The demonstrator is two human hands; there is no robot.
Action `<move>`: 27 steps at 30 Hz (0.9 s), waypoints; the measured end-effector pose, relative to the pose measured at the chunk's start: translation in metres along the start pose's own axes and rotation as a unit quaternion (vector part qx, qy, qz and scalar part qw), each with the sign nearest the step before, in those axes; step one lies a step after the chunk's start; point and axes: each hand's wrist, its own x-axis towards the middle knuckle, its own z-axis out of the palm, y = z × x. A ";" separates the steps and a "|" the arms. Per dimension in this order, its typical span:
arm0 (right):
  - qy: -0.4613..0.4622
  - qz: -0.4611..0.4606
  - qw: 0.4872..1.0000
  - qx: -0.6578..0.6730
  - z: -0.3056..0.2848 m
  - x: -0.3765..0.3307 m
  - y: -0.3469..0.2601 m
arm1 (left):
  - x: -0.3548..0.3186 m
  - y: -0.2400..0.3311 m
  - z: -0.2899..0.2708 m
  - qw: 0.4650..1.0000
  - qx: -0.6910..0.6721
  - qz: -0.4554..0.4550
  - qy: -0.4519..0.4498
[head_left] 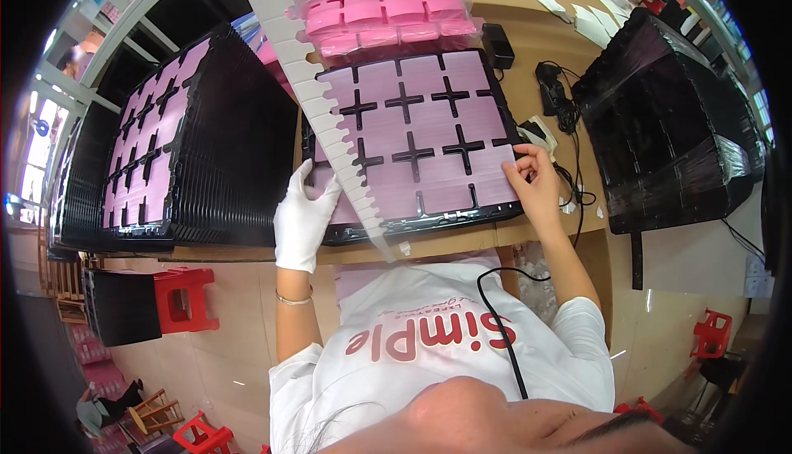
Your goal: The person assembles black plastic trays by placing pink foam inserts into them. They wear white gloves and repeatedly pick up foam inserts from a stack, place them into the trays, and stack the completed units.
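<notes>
A black plastic tray [462, 217] lies before me on the work table, its compartments lined with pale pink-purple sheets [445, 190] split by black cross-shaped ribs. My left hand [302, 221], in a white glove, is at the tray's near left edge, thumb and forefinger bent around the rim. Bare, my right hand [535, 180] grips the right edge near the near corner, thumb over the sheet and fingers curled. A long white strip with notched edges [318, 108] runs close across the view, hiding part of the tray's left side and the left fingertips.
To the left rises a tall stack of black trays [235, 136], the top one pink-lined. Plastic-wrapped pink pieces [384, 4] lie behind the tray. On the right are a black adapter [549, 83] with cables and wrapped black trays [660, 124]. A red stool [186, 299] stands lower left.
</notes>
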 end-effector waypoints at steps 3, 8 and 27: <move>0.017 -0.006 0.999 -0.027 -0.001 -0.001 0.000 | -0.008 0.004 0.001 0.997 0.081 0.004 -0.002; -0.042 0.020 0.993 -0.110 -0.008 0.004 -0.010 | -0.008 -0.001 0.004 0.977 0.201 0.063 0.038; -0.180 -0.265 0.836 -0.446 0.055 0.171 0.028 | 0.166 -0.003 0.049 0.825 0.385 0.414 -0.015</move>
